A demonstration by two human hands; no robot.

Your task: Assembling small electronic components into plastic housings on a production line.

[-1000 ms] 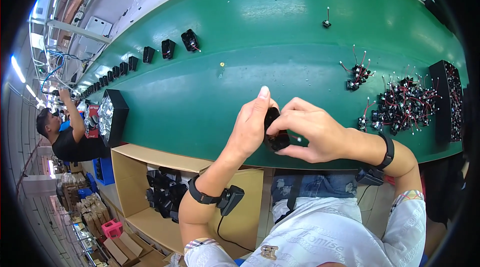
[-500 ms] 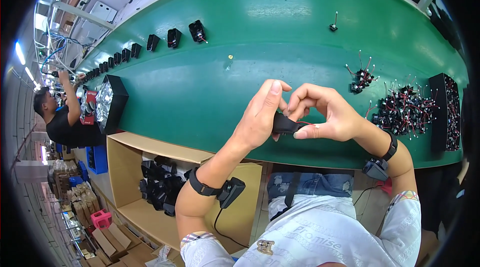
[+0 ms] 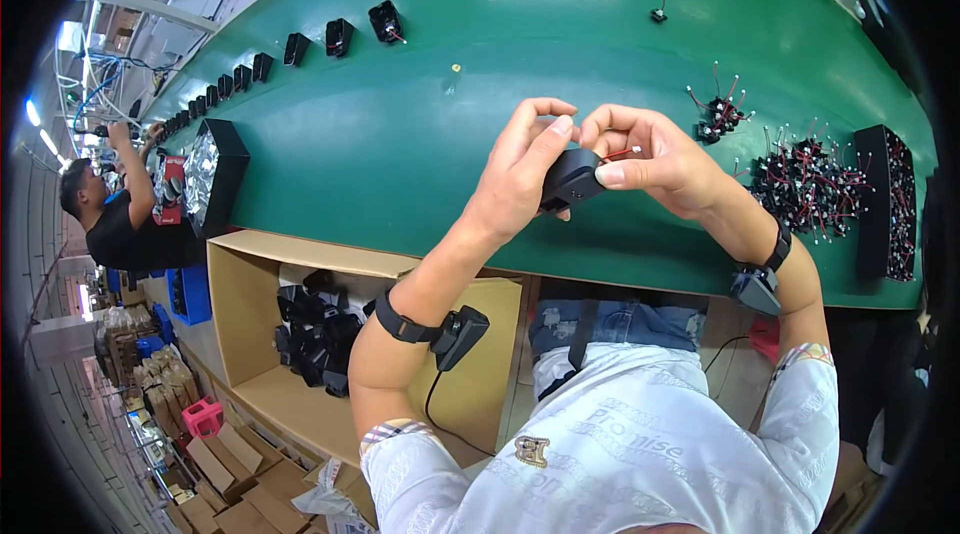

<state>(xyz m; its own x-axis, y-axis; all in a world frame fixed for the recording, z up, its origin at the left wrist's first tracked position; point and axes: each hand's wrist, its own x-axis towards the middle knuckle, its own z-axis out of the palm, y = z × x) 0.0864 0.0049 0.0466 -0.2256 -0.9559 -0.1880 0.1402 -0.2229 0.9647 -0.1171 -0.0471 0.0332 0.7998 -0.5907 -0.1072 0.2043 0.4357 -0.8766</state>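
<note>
Above the green table, my left hand (image 3: pixel 530 166) grips a small black plastic housing (image 3: pixel 572 180) from its left side. My right hand (image 3: pixel 655 159) is closed at the housing's right end, its thumb pressed to the edge. A thin red wire (image 3: pixel 622 154) with a white connector sticks out between the housing and my right fingers. What my right fingertips hold inside the housing is hidden. To the right lies a pile of small black parts with red wires and white connectors (image 3: pixel 812 184), with a smaller cluster of them (image 3: pixel 720 119) beside it.
A row of black housings (image 3: pixel 338 38) runs along the far left of the green table (image 3: pixel 560 54). One wired part (image 3: pixel 658 16) stands alone at the back. A black tray (image 3: pixel 885 204) sits far right; a cardboard box (image 3: pixel 250 334) of black pieces is below left. A co-worker (image 3: pixel 130 214) works at left.
Both hands have risen a little with the housing, which is now tilted to show more of its outer face. The whole view has shifted slightly.
</note>
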